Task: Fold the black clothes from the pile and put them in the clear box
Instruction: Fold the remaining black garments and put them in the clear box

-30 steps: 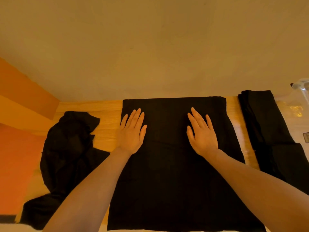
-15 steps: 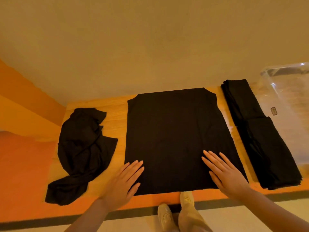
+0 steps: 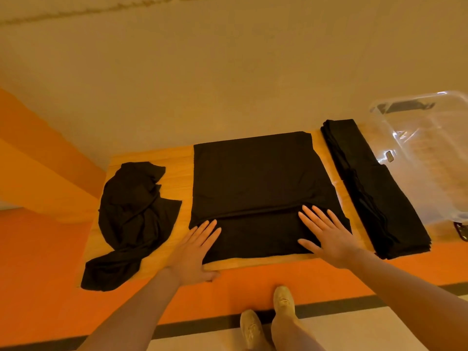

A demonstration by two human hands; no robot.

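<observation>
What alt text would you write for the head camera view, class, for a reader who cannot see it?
Two flat hands, left hand and right hand, press a folded-up flap of a black garment on a wooden table. A crumpled black pile lies left; folded black clothes and a clear box sit right.

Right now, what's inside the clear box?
Nothing black shows in the clear box: through its walls only the wooden tabletop shows. Its far right side runs out of frame, so that part is unseen. The folded stack lies beside it, outside.
</observation>
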